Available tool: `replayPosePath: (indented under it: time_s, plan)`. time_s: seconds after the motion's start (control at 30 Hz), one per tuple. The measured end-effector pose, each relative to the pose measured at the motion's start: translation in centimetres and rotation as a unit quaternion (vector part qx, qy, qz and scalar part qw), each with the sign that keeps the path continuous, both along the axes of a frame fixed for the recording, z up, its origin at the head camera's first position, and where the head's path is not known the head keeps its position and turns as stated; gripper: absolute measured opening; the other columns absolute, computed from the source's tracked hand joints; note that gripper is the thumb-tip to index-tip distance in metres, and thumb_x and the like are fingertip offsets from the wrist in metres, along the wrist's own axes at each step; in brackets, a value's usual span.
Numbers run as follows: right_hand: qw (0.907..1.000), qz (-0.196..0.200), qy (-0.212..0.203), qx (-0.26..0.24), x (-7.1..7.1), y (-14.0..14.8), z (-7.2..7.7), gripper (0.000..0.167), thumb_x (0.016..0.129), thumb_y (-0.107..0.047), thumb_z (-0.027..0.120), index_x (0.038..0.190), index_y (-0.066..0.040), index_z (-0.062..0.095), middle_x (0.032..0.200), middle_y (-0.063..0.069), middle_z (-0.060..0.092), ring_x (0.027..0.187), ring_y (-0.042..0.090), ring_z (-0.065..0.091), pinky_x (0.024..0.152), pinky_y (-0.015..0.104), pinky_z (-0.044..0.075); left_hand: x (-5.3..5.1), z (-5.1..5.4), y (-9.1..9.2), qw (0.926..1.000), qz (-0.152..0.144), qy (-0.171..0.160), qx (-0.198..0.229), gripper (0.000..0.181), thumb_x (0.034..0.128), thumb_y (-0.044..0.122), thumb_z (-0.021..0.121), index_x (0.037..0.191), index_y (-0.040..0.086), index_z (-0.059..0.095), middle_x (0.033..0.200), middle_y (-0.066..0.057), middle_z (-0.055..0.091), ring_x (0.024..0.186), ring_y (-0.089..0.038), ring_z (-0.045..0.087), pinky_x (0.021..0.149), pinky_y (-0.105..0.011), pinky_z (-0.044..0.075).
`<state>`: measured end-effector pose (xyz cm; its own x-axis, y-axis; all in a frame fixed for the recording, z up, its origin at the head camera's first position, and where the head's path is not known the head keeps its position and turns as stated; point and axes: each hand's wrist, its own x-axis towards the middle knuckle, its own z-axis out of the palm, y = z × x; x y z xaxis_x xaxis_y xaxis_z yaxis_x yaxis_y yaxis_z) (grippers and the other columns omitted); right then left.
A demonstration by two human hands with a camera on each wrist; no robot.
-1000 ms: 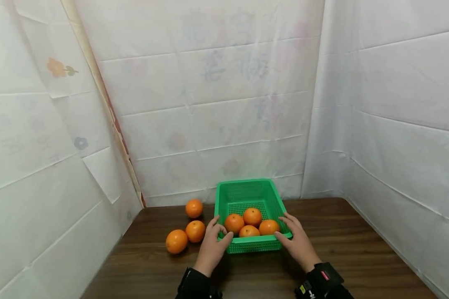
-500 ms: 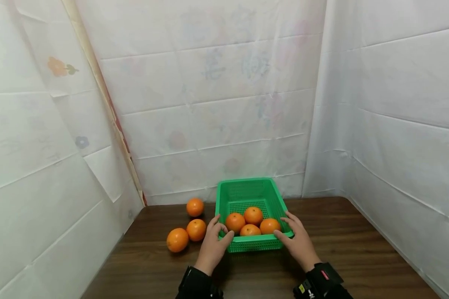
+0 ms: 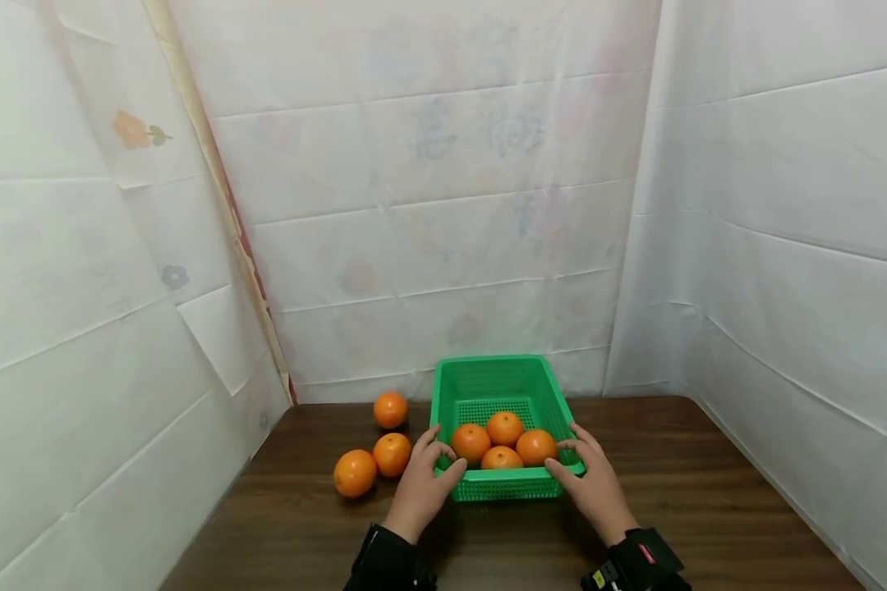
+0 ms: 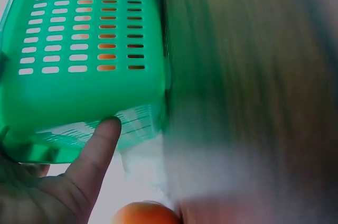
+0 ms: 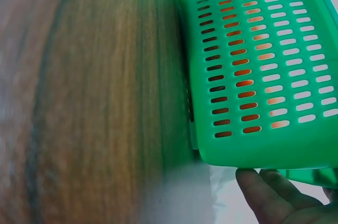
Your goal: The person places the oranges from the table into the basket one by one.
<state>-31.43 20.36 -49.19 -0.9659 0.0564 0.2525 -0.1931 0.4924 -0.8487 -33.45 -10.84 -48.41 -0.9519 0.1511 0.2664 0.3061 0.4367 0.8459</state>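
Wooden table (image 3: 724,492); left hand (image 3: 423,486), right hand (image 3: 595,489), half-spread, grip near corners of green basket (image 3: 507,490); 4 oranges (image 3: 505,428) inside.

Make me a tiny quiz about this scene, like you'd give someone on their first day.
1. How many oranges are in the green basket?
2. True or false: those oranges sit at the far end of the basket.
3. Fill in the blank: the loose oranges on the table lie nearest the ___ hand.

Key: 1. Four. 2. False; they sit at the near end. 3. Left hand.
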Motion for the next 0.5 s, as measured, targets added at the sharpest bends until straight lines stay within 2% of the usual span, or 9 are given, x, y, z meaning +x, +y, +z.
replayPosePath:
  time_s: [0.23, 0.33, 0.43, 0.5]
  plan:
    - [1.0000, 0.001, -0.004, 0.003, 0.2, -0.3, 0.4, 0.043, 0.104, -0.041, 0.070, 0.130, -0.007, 0.066, 0.176, 0.013, 0.025, 0.161, 0.046, 0.025, 0.123, 0.070, 0.030, 0.1, 0.7, -0.8, 0.9994, -0.006, -0.002, -0.033, 0.018, 0.1032, 0.044, 0.069, 0.106, 0.026, 0.067, 0.173, -0.008, 0.034, 0.157, -0.046, 0.036, 0.116, -0.068, 0.041]
    - [1.0000, 0.001, -0.003, 0.002, 0.3, -0.4, 0.5, 0.042, 0.104, -0.040, 0.071, 0.130, -0.008, 0.066, 0.176, 0.013, 0.025, 0.161, 0.046, 0.026, 0.123, 0.071, 0.030, 0.2, 1.3, -1.7, 0.9985, -0.019, 0.003, -0.051, 0.025, 0.1042, 0.046, 0.068, 0.116, 0.024, 0.069, 0.172, -0.011, 0.036, 0.156, -0.046, 0.038, 0.115, -0.069, 0.042]
    - [1.0000, 0.000, -0.002, 0.000, 0.3, -0.4, 0.5, 0.041, 0.104, -0.038, 0.071, 0.130, -0.007, 0.066, 0.176, 0.013, 0.025, 0.161, 0.046, 0.025, 0.124, 0.071, 0.029, 0.2, 1.9, -3.0, 0.9977, -0.021, 0.025, -0.059, 0.034, 0.1066, 0.048, 0.063, 0.127, 0.021, 0.068, 0.169, -0.013, 0.040, 0.150, -0.043, 0.047, 0.113, -0.064, 0.047]
    - [1.0000, -0.002, 0.000, 0.000, 0.3, -0.4, 0.4, 0.040, 0.104, -0.037, 0.071, 0.130, -0.007, 0.066, 0.176, 0.013, 0.026, 0.161, 0.046, 0.025, 0.124, 0.071, 0.029, 0.0, 2.3, -4.0, 0.9964, -0.007, 0.054, -0.065, 0.035, 0.1089, 0.047, 0.060, 0.130, 0.020, 0.067, 0.165, -0.014, 0.046, 0.143, -0.040, 0.054, 0.110, -0.061, 0.050]
